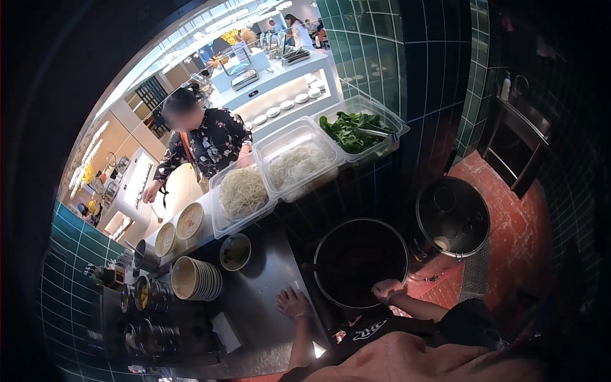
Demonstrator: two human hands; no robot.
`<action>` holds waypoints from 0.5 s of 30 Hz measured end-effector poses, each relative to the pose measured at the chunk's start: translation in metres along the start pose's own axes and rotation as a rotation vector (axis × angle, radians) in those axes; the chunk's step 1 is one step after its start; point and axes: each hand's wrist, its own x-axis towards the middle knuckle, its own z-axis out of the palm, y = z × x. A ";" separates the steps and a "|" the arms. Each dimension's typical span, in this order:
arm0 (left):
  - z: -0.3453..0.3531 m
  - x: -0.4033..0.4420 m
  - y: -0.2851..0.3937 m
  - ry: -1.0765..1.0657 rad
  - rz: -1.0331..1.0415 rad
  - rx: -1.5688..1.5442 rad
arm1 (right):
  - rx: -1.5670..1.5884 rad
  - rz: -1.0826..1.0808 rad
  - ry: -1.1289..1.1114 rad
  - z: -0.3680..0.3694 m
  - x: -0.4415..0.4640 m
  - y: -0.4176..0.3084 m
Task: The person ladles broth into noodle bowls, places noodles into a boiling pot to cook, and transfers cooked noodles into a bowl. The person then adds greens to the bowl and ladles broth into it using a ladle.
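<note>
My left hand (293, 304) lies on the steel counter (267, 280) with its fingers spread, in what looks like a clear glove. Nothing is in it. Above it on the counter stands a bowl (235, 252) with something dark green inside. My right hand (388, 291), also gloved, is at the lower right rim of a large dark round pot (361, 254); its fingers are partly curled, and what they hold, if anything, cannot be made out. To the left of my left hand is a stack of bowls (196, 279).
Tubs of sprouts (243, 193), white noodles (299, 167) and leafy greens with tongs (353, 130) line the ledge, beside two bowls (189, 221). A person (207, 140) stands behind it. Another large pot (452, 216) is at right, near a sink (528, 121).
</note>
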 end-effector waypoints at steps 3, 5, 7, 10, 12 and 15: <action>-0.002 0.001 0.000 -0.013 0.003 -0.003 | 0.003 0.006 -0.006 0.000 0.000 0.000; -0.002 0.000 -0.001 -0.017 0.006 -0.003 | -0.004 0.006 -0.012 -0.002 -0.001 -0.002; -0.002 0.000 0.000 -0.008 0.008 -0.005 | -0.001 0.002 0.003 0.000 -0.001 -0.001; -0.004 0.000 0.002 -0.008 -0.005 -0.003 | -0.003 0.016 -0.011 -0.005 -0.002 -0.004; -0.001 0.000 0.000 -0.007 0.001 -0.004 | -0.007 0.023 -0.019 -0.005 -0.002 -0.004; -0.002 0.000 0.001 -0.008 0.002 -0.010 | -0.010 0.010 -0.012 -0.001 -0.001 -0.001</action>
